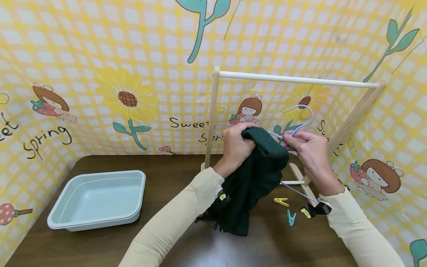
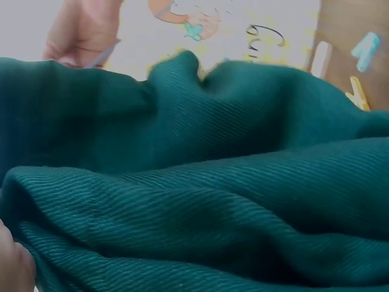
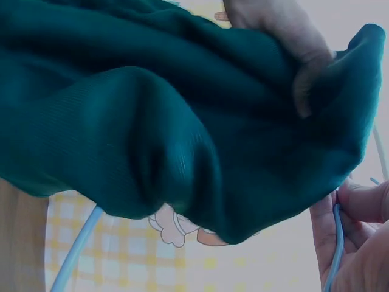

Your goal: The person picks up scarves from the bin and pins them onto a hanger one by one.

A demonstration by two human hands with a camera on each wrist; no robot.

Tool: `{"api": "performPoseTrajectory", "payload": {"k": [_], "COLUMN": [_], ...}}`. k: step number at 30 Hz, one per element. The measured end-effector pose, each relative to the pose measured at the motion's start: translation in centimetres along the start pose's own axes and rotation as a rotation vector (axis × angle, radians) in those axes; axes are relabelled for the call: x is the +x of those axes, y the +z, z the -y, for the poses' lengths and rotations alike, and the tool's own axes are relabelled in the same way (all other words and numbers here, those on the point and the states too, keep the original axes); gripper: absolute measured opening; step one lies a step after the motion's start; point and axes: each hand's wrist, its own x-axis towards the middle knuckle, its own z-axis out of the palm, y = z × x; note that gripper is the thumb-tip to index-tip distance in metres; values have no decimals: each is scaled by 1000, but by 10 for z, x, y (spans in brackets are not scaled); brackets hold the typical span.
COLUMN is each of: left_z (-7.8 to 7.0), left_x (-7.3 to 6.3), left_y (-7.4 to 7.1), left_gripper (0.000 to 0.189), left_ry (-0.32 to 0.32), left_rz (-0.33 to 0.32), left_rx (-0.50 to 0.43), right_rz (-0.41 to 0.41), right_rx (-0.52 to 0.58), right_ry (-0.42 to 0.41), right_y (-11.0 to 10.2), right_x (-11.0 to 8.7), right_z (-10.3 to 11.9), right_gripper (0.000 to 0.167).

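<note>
A dark green scarf [image 1: 255, 178] with a fringed end hangs in folds in the middle of the head view. My left hand [image 1: 235, 148] grips its upper part, thumb and fingers around the cloth. To the right, my right hand [image 1: 311, 152] pinches a pale purple clothes hanger [image 1: 312, 115] just below its hook. The scarf drapes over part of the hanger and hides much of it. In the right wrist view, one side of the hanger [image 3: 76, 249] emerges under the cloth. Folds of scarf [image 2: 182, 213] fill most of the left wrist view.
Behind the hands stands a wooden drying rack with a white top bar [image 1: 297, 79]. A yellow clothes peg [image 1: 281, 202] and a blue clothes peg [image 1: 291, 218] lie on the brown table [image 1: 173, 193]. At the left sits a pale blue basin [image 1: 100, 223]. Patterned cloth surrounds the table.
</note>
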Motion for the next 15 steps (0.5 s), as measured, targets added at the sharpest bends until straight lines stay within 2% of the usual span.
{"api": "performPoseTrajectory", "payload": {"k": [6, 10, 13, 15], "left_z": [11, 17, 20, 22], "left_x": [-13, -18, -16, -11], "left_y": [9, 13, 14, 14], "left_gripper": [17, 13, 14, 18], "left_ry": [22, 11, -51, -136], "left_rz": [55, 95, 153, 218], "left_rx": [60, 98, 132, 172], "right_rz": [8, 10, 20, 26], "right_rx": [73, 72, 38, 33], "right_ry": [-15, -17, -18, -21], "right_y": [2, 4, 4, 4], "right_x": [-4, -6, -8, -10], "right_z": [3, 5, 6, 7], "right_gripper": [4, 8, 11, 13]}}
